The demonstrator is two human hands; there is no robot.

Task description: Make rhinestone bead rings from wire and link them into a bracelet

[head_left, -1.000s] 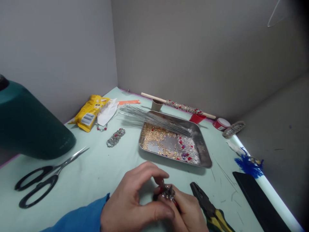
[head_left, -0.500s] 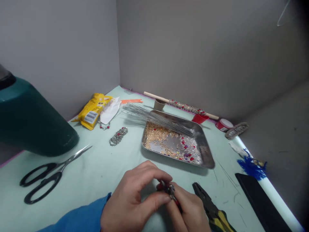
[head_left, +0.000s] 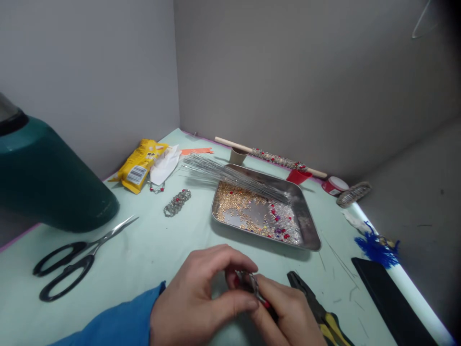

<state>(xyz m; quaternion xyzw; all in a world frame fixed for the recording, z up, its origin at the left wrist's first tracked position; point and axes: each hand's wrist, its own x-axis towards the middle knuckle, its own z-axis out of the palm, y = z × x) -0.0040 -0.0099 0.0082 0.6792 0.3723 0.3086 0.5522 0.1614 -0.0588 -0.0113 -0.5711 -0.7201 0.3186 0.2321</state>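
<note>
The worktable seen from the wearer's head; clock positions are read from the hands, with twelve o'clock pointing away from the wearer. A small beaded metal piece (head_left: 255,284), clear and silvery, sits at the hub between the fingertips of both hands. The left hand (head_left: 203,293), in a blue sleeve (head_left: 118,315), has thumb and forefinger arched well apart, their tips curved about the piece; whether its fingers pinch the piece cannot be told. The right hand (head_left: 290,307) is folded closed around a red-and-dark object (head_left: 266,304), mostly hidden; its kind cannot be told. At twelve to one o'clock, a metal tray (head_left: 308,226) contains gold, clear, red and purple beads (head_left: 234,204); a bundle of thin wires (head_left: 205,167) overlies its far rim. Beyond, a wooden rod (head_left: 230,143), partly wrapped in beadwork, spans a beige cup (head_left: 236,157) and a red cup (head_left: 298,178). At ten o'clock lie a beaded chain (head_left: 177,203) and, farther out, a yellow packet (head_left: 139,168); at nine, scissors (head_left: 84,257) with parted handles; just beside the right hand, at four, yellow-and-black pliers (head_left: 311,300).
</note>
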